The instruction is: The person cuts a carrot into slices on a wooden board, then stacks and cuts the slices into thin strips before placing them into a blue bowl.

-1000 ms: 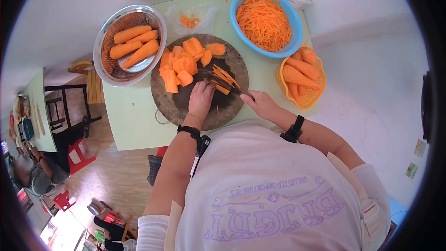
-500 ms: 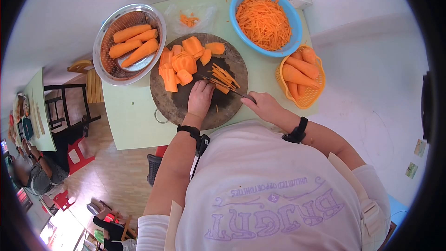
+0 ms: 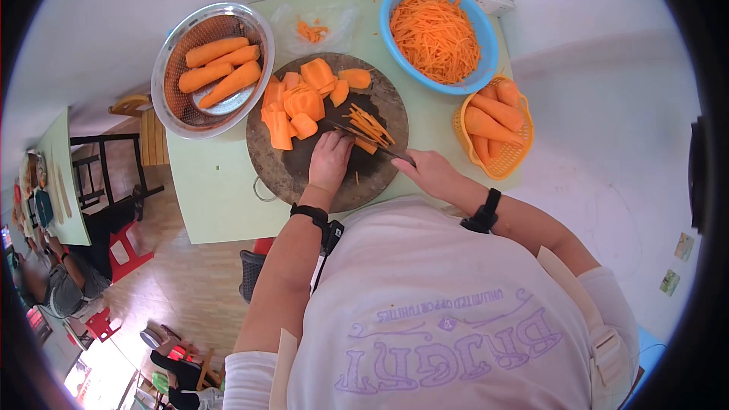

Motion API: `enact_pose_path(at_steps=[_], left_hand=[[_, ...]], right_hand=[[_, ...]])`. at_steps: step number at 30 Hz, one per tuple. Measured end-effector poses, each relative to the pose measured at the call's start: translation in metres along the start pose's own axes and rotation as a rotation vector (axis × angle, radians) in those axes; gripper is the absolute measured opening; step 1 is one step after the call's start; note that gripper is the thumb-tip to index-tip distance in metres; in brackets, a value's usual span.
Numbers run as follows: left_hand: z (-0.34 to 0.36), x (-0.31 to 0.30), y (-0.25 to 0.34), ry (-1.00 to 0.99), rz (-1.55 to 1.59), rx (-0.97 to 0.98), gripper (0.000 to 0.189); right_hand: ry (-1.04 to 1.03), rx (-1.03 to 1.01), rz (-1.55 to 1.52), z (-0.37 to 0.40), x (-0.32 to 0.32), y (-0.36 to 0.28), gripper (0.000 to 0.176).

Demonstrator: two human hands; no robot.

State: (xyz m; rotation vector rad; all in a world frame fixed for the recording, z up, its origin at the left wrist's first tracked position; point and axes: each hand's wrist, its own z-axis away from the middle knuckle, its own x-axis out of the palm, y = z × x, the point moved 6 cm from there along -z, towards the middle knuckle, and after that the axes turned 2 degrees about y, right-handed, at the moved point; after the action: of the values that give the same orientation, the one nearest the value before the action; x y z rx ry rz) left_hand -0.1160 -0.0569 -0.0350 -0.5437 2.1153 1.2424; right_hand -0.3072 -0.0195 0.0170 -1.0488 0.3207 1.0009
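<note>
On the round cutting board [image 3: 326, 190], my left hand [image 3: 329, 161] has its fingers curled down on a carrot piece [image 3: 366, 146], which is partly hidden by the fingers and the blade. My right hand [image 3: 431, 173] is closed around the handle of a knife [image 3: 389, 151]. The blade lies across the carrot beside my left fingertips. Just beyond it is a small pile of cut carrot strips [image 3: 369, 123]. Thicker carrot slices [image 3: 302, 100] are heaped at the board's far left.
Several whole carrots lie in a metal colander [image 3: 168, 106] at left and in a yellow basket [image 3: 461, 130] at right. A blue basin [image 3: 486, 45] holds shredded carrot. Scraps rest on a plastic bag [image 3: 342, 19]. Other people [image 3: 68, 281] are at lower left.
The view has shifted very slightly. Both hands and the knife stay in nearly the same place over the carrot, with only a tiny movement of the blade.
</note>
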Motion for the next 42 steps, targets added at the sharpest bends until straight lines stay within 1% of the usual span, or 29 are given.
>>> enact_pose_path(at_steps=[2,5,7,10,11,13,17,19,20,22,32,34,35,37,38,40,42], left_hand=[[0.000,0.000,0.000,-0.006,-0.001,0.000,0.017],[-0.001,0.000,0.001,-0.008,-0.017,-0.002,0.017],[0.000,0.000,0.000,0.002,-0.001,0.009,0.016],[0.000,-0.002,0.001,0.005,0.012,0.013,0.015],[-0.001,-0.003,0.002,0.006,0.010,0.013,0.015],[-0.001,-0.004,0.003,0.003,-0.003,0.015,0.015],[0.001,-0.001,0.000,0.025,-0.009,0.025,0.013],[0.000,-0.002,0.000,0.028,-0.009,0.016,0.013],[0.001,-0.001,0.000,0.027,-0.008,0.017,0.013],[0.001,0.000,-0.001,0.025,-0.019,0.016,0.013],[0.000,-0.002,0.000,0.028,-0.011,0.015,0.013],[0.000,-0.001,0.000,0.020,-0.005,0.012,0.012],[-0.001,-0.001,0.000,0.020,-0.005,0.010,0.012],[-0.001,-0.003,0.002,0.027,0.010,0.009,0.014],[0.000,-0.003,0.001,0.027,0.010,0.009,0.014],[-0.001,-0.002,0.001,0.033,-0.006,0.005,0.014],[-0.001,-0.003,0.002,0.021,0.001,0.004,0.013]], right_hand=[[-0.003,0.011,0.008,-0.004,0.006,0.003,0.052],[0.058,-0.021,-0.059,-0.004,0.007,0.005,0.051],[0.041,0.040,-0.147,-0.004,0.006,0.007,0.052],[0.047,0.041,-0.206,-0.004,0.006,0.010,0.052],[0.047,0.039,-0.206,-0.003,0.006,0.010,0.052],[0.054,0.046,-0.113,-0.001,0.005,0.010,0.053],[0.053,0.034,-0.061,0.007,-0.003,0.000,0.053],[0.086,-0.027,-0.034,0.009,-0.004,-0.001,0.045],[0.087,-0.026,-0.034,0.010,-0.004,-0.001,0.045],[0.065,-0.004,-0.046,0.012,-0.003,-0.001,0.054],[0.019,-0.007,-0.012,0.009,-0.003,-0.005,0.054],[0.015,0.022,0.019,0.009,-0.004,-0.005,0.046],[0.012,0.022,0.020,0.008,-0.001,-0.003,0.046],[0.036,0.017,-0.010,0.004,0.005,0.003,0.053],[0.036,0.017,-0.010,0.003,0.006,0.002,0.053],[0.050,0.025,-0.022,0.002,0.005,0.001,0.045],[0.050,0.019,-0.029,0.001,0.006,0.005,0.048]])
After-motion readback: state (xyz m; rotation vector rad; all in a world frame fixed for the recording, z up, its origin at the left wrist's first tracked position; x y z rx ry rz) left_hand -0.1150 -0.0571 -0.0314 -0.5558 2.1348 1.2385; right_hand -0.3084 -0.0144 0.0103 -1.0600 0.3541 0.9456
